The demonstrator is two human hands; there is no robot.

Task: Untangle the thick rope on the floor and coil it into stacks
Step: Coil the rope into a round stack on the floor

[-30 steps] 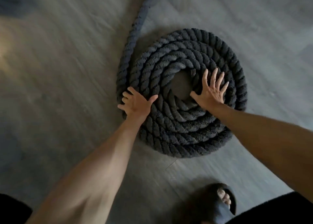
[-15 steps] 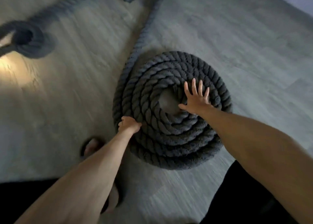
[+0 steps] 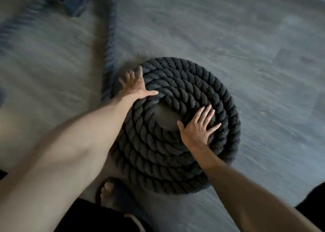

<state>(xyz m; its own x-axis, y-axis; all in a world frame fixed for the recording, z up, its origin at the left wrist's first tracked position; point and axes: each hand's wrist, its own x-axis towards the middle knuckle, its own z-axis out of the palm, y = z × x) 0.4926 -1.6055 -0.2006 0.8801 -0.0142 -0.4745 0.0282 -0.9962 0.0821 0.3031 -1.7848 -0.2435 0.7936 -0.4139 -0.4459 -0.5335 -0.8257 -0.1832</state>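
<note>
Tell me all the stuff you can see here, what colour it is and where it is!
Floor: one, grey, wood-look, under everything.
Rope coil: one, dark grey, flat on the floor in the middle.
Loose rope: one stretch, dark grey, runs from the coil's left side to the top edge; another blurred stretch lies top left.
Dark shape: one, grey-blue, top left; too blurred to name.
Slipper: one, dark, bottom middle, on a foot.
Left hand: one, fingers spread, on the coil's upper left edge.
Right hand: one, fingers spread, flat on the coil, right of its middle hole.
</note>
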